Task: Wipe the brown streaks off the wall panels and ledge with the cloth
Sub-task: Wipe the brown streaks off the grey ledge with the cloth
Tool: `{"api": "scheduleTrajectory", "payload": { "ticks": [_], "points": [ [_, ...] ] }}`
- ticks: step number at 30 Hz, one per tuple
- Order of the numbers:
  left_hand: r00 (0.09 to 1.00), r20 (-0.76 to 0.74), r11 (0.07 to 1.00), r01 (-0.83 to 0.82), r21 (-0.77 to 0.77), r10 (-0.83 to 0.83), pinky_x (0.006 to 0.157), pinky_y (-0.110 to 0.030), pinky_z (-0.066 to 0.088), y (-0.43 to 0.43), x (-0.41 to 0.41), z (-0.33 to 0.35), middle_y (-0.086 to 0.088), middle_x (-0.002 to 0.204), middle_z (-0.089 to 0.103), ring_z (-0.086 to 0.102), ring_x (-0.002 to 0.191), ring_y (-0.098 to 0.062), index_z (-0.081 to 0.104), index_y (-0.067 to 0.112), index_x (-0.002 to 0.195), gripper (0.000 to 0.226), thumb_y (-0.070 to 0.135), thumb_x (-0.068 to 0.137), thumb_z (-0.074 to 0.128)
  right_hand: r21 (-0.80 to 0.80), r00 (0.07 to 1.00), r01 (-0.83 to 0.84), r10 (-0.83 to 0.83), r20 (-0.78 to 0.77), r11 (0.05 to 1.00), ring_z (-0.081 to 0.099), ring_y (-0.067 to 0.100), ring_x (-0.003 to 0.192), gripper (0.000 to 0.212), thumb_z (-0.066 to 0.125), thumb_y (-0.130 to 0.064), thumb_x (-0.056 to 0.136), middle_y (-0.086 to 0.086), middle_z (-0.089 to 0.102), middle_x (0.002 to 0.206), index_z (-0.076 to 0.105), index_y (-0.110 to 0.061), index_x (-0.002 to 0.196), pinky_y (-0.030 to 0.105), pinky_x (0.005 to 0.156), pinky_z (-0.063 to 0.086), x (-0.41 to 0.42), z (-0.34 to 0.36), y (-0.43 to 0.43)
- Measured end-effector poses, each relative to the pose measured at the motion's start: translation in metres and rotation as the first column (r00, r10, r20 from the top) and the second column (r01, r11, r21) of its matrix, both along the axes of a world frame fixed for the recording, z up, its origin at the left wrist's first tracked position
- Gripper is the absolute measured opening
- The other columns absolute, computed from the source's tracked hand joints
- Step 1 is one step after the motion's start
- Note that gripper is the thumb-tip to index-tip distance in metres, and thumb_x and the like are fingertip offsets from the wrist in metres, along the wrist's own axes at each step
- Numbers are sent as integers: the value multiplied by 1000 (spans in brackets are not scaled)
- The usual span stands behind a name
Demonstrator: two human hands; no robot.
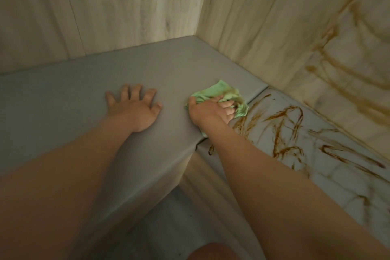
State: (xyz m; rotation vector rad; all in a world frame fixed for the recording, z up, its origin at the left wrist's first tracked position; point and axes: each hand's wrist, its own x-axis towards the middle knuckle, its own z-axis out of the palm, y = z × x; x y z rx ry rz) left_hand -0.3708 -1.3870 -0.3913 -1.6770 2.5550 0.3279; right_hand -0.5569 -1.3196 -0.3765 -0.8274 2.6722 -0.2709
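Observation:
My right hand (pixel 207 110) grips a crumpled green cloth (pixel 221 90), soiled brown on its right side, and presses it on the grey ledge (pixel 168 65) at the seam between two sections. Brown streaks (pixel 289 131) cover the ledge section right of the seam. Fainter brown streaks (pixel 337 73) run across the pale wood-look wall panel on the right. My left hand (pixel 135 107) rests flat on the ledge with fingers spread, left of the cloth.
The ledge turns a corner where the back wall panel (pixel 116 6) meets the right one. Below the ledge's front edge lies a grey floor (pixel 168 228). A knee (pixel 211 251) shows at the bottom edge.

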Motion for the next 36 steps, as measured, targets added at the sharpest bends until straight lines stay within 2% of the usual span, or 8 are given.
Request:
{"api": "scheduleTrajectory", "payload": {
  "ticks": [7,11,14,16,18,26,30,36],
  "points": [
    [998,-55,999,27,33,-26,119,-71,-4,-5,4,-4,1,174,0,-5,159,-31,9,46,162,67,69,101,25,-49,999,45,-46,-18,998,-1,50,155,109,41,-73,92,29,-15,167,-7,-6,163,53,127,3,0,2,-7],
    [964,-266,997,37,73,-16,122,-65,1,-9,15,3,3,167,25,11,156,-27,44,45,150,53,50,98,55,-49,999,19,-18,29,999,0,50,155,101,40,-64,98,32,-16,166,-7,-3,162,52,127,4,35,1,7],
    [861,-509,991,45,129,27,125,-52,13,-17,26,6,3,150,53,38,145,-25,71,37,116,24,39,97,57,-55,998,17,-14,59,998,2,50,155,94,40,-57,103,33,-16,165,-8,-1,161,51,126,6,56,-2,13],
    [770,-632,978,52,201,89,118,-34,31,-10,34,12,-5,138,65,52,134,-25,73,27,106,19,27,99,55,-49,997,39,-35,74,998,3,50,155,87,41,-49,106,32,-14,166,-6,-2,162,51,126,8,68,-3,16],
    [729,-673,971,53,234,122,98,-22,37,1,41,16,-13,132,68,57,127,-26,73,9,118,26,11,102,53,-61,995,46,-41,87,997,5,48,155,77,40,-39,109,30,-10,167,-3,-4,163,51,126,9,81,-4,18],
    [747,-620,941,-22,338,240,90,-25,39,64,82,28,-14,128,68,60,122,-27,68,5,124,29,8,101,50,-63,981,-166,171,94,984,27,48,149,69,45,-25,108,35,23,161,12,9,158,49,122,25,157,15,59],
    [807,-493,901,-104,422,324,95,-27,41,101,108,73,-13,134,65,59,125,-28,64,9,131,34,8,99,51,-129,878,-395,415,238,909,61,38,122,43,49,-31,105,24,66,128,66,4,124,38,98,49,179,77,88],
    [764,-472,850,-185,493,439,73,-28,46,129,156,194,-10,99,70,66,96,-27,64,16,99,12,7,91,63,-317,557,-131,334,760,939,69,28,77,27,52,-25,92,13,72,82,71,-7,91,42,76,58,196,191,113]
  ]
}}
